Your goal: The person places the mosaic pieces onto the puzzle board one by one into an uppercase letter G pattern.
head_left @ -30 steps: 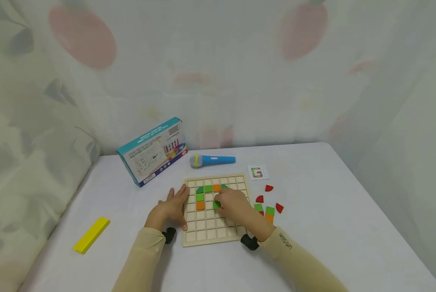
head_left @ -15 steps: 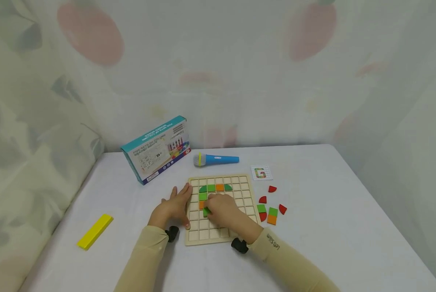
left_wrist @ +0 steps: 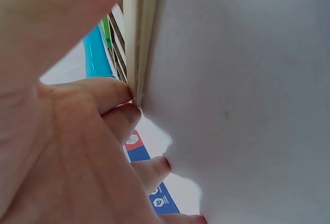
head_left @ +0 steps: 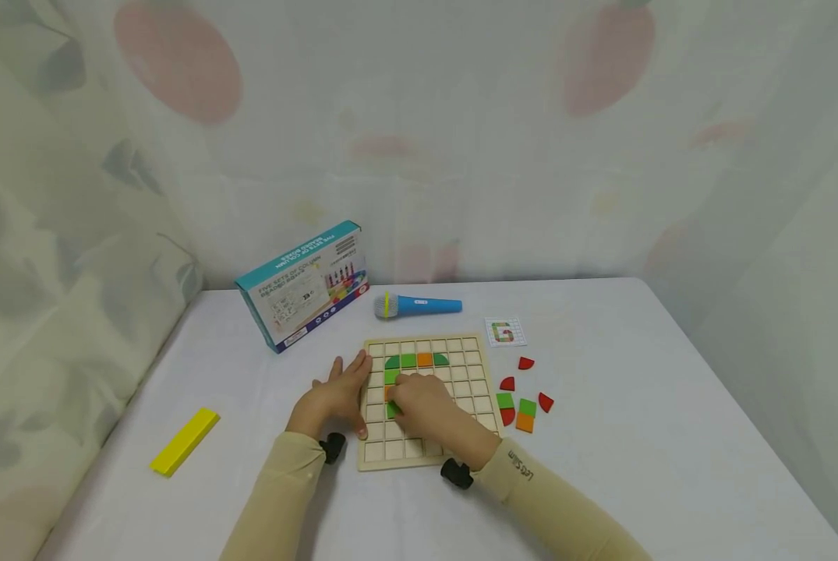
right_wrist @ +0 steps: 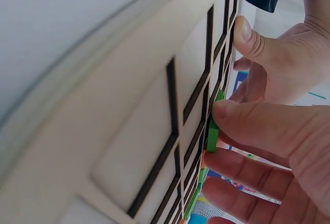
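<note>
A wooden grid board (head_left: 469,405) lies on the white table. My right hand (head_left: 429,409) pinches a green square tile (right_wrist: 212,134) between thumb and index finger, at a cell just below an orange tile (head_left: 389,393). Along the board's upper part sit two dark green quarter-circle tiles, with a green tile (head_left: 408,360) and another orange tile (head_left: 425,359) between them. One more green tile (head_left: 392,376) is set under the left quarter-circle. My left hand (head_left: 334,401) rests with spread fingers against the board's left edge; its fingertips touch the rim in the left wrist view.
Right of the board lie loose red quarter-circle tiles (head_left: 526,363), green squares (head_left: 527,407) and an orange square (head_left: 525,423). A pattern card (head_left: 506,332) with a G is behind them. Farther back are a toy microphone (head_left: 429,305) and a box (head_left: 305,292). A yellow bar (head_left: 185,442) lies left.
My right hand has moved left across the board with the green tile, from the middle columns to the cell under the left orange tile. My left hand stays at the board's edge.
</note>
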Demonstrator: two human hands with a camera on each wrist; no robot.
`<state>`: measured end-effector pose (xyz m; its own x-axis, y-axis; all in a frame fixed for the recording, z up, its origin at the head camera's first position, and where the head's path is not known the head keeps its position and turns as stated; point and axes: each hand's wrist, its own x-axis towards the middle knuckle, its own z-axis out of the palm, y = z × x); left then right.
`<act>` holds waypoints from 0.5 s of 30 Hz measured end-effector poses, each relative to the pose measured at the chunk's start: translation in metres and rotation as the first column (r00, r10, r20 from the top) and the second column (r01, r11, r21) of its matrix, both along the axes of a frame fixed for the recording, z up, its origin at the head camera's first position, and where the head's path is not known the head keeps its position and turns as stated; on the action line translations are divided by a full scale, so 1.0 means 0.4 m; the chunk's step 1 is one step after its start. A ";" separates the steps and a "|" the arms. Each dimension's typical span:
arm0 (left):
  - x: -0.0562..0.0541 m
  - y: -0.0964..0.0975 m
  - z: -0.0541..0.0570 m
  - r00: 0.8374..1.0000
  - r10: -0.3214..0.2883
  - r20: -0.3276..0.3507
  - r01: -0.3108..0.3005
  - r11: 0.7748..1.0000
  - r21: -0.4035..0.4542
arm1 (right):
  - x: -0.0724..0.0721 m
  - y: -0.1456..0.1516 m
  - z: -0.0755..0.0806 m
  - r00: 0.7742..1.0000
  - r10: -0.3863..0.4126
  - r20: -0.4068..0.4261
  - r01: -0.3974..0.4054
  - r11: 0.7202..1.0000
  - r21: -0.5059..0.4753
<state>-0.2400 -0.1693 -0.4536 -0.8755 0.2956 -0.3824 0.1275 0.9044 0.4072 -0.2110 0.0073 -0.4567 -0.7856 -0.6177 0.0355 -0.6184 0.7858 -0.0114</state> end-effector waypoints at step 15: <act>-0.007 -0.001 -0.010 1.000 0.009 0.003 -0.009 1.000 -0.001 | 0.010 -0.011 0.003 1.000 0.007 -0.020 -0.008 1.000 -0.025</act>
<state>-0.2429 -0.1696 -0.4575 -0.8771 0.2870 -0.3851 0.1180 0.9060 0.4065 -0.2069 0.0030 -0.4556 -0.7799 -0.6224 0.0661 -0.6247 0.7807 -0.0188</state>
